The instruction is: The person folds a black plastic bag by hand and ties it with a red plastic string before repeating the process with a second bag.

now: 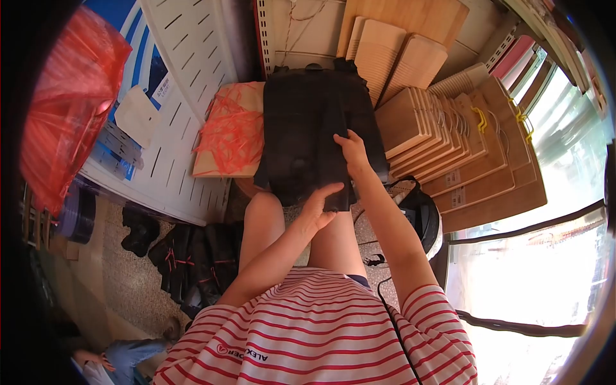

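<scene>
In front of my knees lies a pile of flat black sheets (289, 128), soft and dark, kind hard to make out. A long narrow folded black sheet (332, 157) runs down its right side toward my lap. My right hand (353, 153) grips this fold along its right edge, thumb on top and the other fingers hidden. Nearer to me, my left hand (321, 204) holds the fold's lower end, its fingers partly hidden. A tangle of red plastic strips (230, 131) sits on a board just left of the pile.
Wooden cutting boards (443, 138) and washboards (382, 51) stand at the right and back. A white slotted panel (176, 128) and red plastic bag (74, 96) are left. Tied black bundles (199, 260) lie on the floor. Another person's leg (131, 356) shows bottom left.
</scene>
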A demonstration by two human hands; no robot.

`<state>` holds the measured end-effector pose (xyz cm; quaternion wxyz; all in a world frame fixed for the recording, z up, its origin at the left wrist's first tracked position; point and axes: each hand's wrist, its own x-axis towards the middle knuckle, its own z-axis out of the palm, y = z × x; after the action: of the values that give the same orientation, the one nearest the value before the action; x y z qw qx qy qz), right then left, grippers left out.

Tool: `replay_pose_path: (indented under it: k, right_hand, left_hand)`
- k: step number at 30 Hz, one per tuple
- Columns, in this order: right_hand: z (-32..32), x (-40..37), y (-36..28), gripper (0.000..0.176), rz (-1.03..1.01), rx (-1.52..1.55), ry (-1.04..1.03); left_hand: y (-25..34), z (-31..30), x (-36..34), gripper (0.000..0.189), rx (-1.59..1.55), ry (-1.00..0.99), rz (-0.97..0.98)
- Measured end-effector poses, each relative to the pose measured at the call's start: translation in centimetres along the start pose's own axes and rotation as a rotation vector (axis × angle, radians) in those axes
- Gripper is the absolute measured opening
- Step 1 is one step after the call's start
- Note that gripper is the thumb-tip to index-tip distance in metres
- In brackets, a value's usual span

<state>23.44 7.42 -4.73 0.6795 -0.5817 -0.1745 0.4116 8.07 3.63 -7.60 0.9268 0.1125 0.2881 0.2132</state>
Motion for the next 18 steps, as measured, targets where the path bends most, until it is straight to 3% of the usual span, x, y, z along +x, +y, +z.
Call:
replay_pose_path:
  k: [2,4,8,10,14,16,17,18]
  right_hand:
    - [-0.8,0.7,0.2,0.039,-0.124,-0.142,-0.048]
    - [-1.3,1.0,0.0,0.033,-0.237,-0.586,0.057]
    - [-2.2,1.9,-0.6,0.038,-0.088,-0.757,0.034]
    - [-2.4,2.5,-0.1,0.041,0.179,-0.196,-0.046]
    - [-2.8,2.5,0.8,0.045,0.253,0.120,-0.129]
    - [-2.8,1.3,0.1,0.038,0.105,-0.248,-0.118]
    - [-2.7,1.1,-0.6,0.038,0.106,-0.247,-0.120]
    - [-2.3,0.3,-1.9,0.035,-0.037,-0.636,-0.067]
  left_hand:
    - [-0.1,-0.2,0.2,0.012,0.017,0.011,0.009]
    - [-0.1,-0.3,0.1,0.012,0.029,0.039,0.025]
    - [-0.1,-0.4,-0.2,0.015,0.056,-0.034,0.031]
    - [-0.2,-0.5,-0.4,0.016,0.075,-0.126,0.049]
    - [0.1,-0.2,-1.1,0.020,0.096,-0.140,0.049]
    - [0.2,-0.7,-0.9,0.024,0.150,-0.151,0.093]
    - [0.3,-0.9,-0.8,0.024,0.151,-0.149,0.095]
    - [0.3,-1.1,-0.9,0.025,0.149,-0.153,0.087]
